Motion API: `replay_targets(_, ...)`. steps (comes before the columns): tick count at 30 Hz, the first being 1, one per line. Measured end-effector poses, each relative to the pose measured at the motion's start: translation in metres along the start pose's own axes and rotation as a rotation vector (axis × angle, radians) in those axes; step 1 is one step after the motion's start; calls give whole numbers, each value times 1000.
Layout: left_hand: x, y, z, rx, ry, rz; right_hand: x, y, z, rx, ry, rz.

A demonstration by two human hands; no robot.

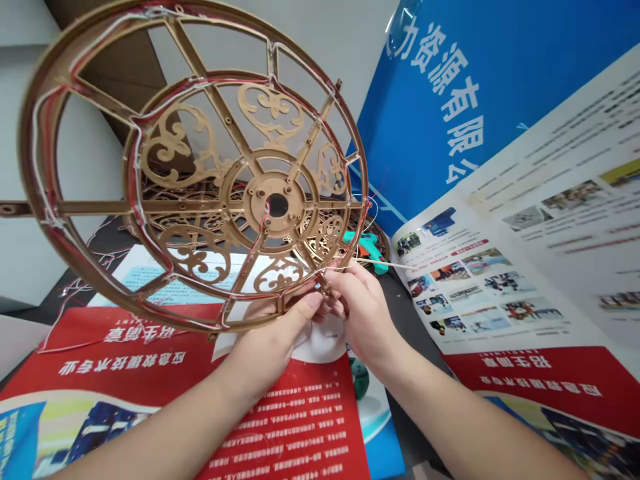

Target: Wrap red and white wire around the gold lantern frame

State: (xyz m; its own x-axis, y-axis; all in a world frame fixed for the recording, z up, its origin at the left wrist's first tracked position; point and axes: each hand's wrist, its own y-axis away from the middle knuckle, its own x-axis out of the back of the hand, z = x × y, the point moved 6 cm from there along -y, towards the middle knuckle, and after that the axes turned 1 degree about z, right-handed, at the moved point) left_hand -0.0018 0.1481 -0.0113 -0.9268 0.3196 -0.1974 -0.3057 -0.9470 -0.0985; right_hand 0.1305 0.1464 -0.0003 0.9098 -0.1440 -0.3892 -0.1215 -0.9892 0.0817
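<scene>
A round gold openwork frame (260,193) with spokes and scrollwork fills the upper left, tilted up towards me. Thin red and white wires (135,127) run along its rings and are tied on at the joints. My left hand (275,340) grips the frame's lower rim, with the thumb resting on it. Close beside it, my right hand (357,307) pinches a thin pale wire (385,262) at the rim. The fingertips hide the exact point where the wire meets the frame.
A teal glue gun (367,250) lies beyond my hands, with more gold filigree (325,237) behind the frame. Printed red-and-white posters (285,413) and a brochure-like poster (500,267) lie below and right. A blue banner (440,100) rises behind.
</scene>
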Motion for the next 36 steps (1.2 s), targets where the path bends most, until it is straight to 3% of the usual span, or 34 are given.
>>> replay_targets(12, -3, -2, -4, 46, 174, -25, 11, -9, -5, 75, 205, 39)
replay_targets(27, -1, 0, -3, 46, 9, 7, 10, -7, -2, 6, 175, 109)
replay_targets(36, 2, 0, -3, -57, -121, 55, 7, -4, -2, -60, 129, 175)
